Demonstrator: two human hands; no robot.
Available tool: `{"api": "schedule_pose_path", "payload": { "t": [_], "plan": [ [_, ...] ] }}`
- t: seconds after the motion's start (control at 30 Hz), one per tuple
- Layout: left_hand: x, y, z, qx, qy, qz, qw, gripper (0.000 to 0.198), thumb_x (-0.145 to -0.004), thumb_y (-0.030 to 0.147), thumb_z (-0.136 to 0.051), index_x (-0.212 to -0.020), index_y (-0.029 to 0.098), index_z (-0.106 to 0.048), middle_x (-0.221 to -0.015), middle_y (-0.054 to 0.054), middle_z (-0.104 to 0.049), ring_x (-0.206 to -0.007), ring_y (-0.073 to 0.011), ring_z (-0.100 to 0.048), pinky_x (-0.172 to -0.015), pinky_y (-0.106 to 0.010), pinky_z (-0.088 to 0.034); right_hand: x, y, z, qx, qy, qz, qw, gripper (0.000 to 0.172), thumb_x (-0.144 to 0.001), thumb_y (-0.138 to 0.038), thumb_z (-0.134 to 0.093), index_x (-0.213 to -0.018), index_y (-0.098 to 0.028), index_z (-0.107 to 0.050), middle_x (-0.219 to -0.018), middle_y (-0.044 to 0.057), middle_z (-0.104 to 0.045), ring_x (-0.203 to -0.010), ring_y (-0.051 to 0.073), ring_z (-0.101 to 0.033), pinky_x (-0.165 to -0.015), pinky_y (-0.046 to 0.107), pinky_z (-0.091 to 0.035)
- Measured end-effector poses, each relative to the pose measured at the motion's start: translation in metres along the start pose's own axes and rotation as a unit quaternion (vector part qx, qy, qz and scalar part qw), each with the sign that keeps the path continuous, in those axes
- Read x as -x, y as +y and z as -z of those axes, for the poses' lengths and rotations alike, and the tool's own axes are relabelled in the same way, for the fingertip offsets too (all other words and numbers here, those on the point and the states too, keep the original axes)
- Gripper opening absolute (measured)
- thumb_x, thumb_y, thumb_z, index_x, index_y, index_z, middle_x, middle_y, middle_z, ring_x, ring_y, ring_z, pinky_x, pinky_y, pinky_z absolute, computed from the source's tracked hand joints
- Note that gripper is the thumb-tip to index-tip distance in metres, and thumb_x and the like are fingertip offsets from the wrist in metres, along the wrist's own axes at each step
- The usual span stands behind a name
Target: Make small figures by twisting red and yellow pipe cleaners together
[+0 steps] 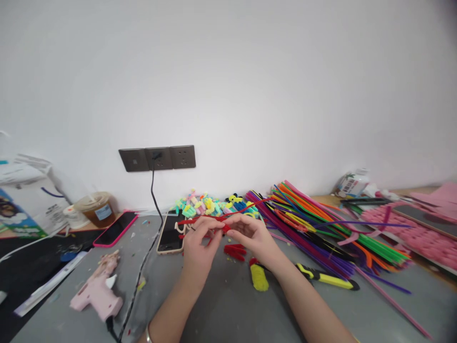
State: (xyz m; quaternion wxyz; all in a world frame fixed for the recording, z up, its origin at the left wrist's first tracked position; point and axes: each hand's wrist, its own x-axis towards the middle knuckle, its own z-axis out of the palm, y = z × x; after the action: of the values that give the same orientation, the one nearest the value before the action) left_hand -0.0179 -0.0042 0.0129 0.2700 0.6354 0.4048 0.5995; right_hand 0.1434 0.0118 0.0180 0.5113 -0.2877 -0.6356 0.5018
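Note:
Above the middle of the grey mat, my left hand and my right hand meet with fingertips pinched. Between them they grip a red pipe cleaner, whose thin length runs out on both sides of the fingers; the exact pinch point is partly hidden. A cream curled piece shows beside the left fingers. Below the hands lie folded red pipe cleaner pieces. A yellow-green fuzzy piece with a red end rests near my right wrist. Partly behind my right forearm is a yellow-and-black handled tool.
A pink glue gun with a black cord lies at left. Two phones, small colourful fuzzy pieces and a drink cup stand toward the wall. A large pipe cleaner bundle spreads at right, near pink fuzzy material.

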Motion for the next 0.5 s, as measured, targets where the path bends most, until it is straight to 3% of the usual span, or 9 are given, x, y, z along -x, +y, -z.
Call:
{"api": "schedule_pose_path", "payload": {
  "t": [0.1,0.23,0.33,0.5],
  "plan": [
    [0.0019,0.0005,-0.0014,0.010,0.024,0.027,0.999,0.008,-0.080,0.020,-0.067,-0.088,0.022,-0.068,-0.084,-0.004,-0.069,-0.077,-0.0176,-0.064,-0.070,-0.026,-0.049,-0.0002,-0.0004,-0.0004,0.001,-0.001,0.001,1.000,0.026,-0.078,-0.040,-0.073,-0.093,-0.020,-0.067,-0.088,0.005,-0.070,-0.080,0.017,-0.067,-0.070,0.028,-0.054],
    [0.0012,0.0062,-0.0027,0.104,0.033,0.080,0.991,0.016,-0.076,0.023,-0.073,-0.088,0.021,-0.062,-0.085,-0.005,-0.072,-0.085,-0.0200,-0.068,-0.076,-0.028,-0.052,-0.0003,0.0018,-0.0003,0.027,0.026,0.029,0.999,0.026,-0.078,-0.041,-0.073,-0.091,-0.020,-0.066,-0.091,0.006,-0.068,-0.082,0.018,-0.066,-0.071,0.028,-0.055],
    [-0.0012,0.0077,-0.0028,0.168,0.013,0.125,0.978,0.021,-0.075,0.029,-0.075,-0.089,0.020,-0.061,-0.088,-0.006,-0.074,-0.089,-0.0206,-0.068,-0.079,-0.029,-0.052,-0.0003,0.0040,0.0009,0.058,0.054,0.068,0.995,0.025,-0.080,-0.038,-0.071,-0.097,-0.021,-0.065,-0.092,0.006,-0.066,-0.082,0.018,-0.065,-0.073,0.030,-0.055],
    [-0.0041,-0.0009,-0.0041,0.167,-0.033,0.165,0.972,0.023,-0.076,0.040,-0.073,-0.078,0.017,-0.068,-0.083,-0.005,-0.069,-0.077,-0.0167,-0.062,-0.064,-0.023,-0.048,-0.0002,0.0020,0.0023,0.145,0.072,0.122,0.979,0.018,-0.084,-0.032,-0.067,-0.099,-0.023,-0.068,-0.097,0.009,-0.065,-0.084,0.019,-0.063,-0.068,0.030,-0.054]
  ]
}}
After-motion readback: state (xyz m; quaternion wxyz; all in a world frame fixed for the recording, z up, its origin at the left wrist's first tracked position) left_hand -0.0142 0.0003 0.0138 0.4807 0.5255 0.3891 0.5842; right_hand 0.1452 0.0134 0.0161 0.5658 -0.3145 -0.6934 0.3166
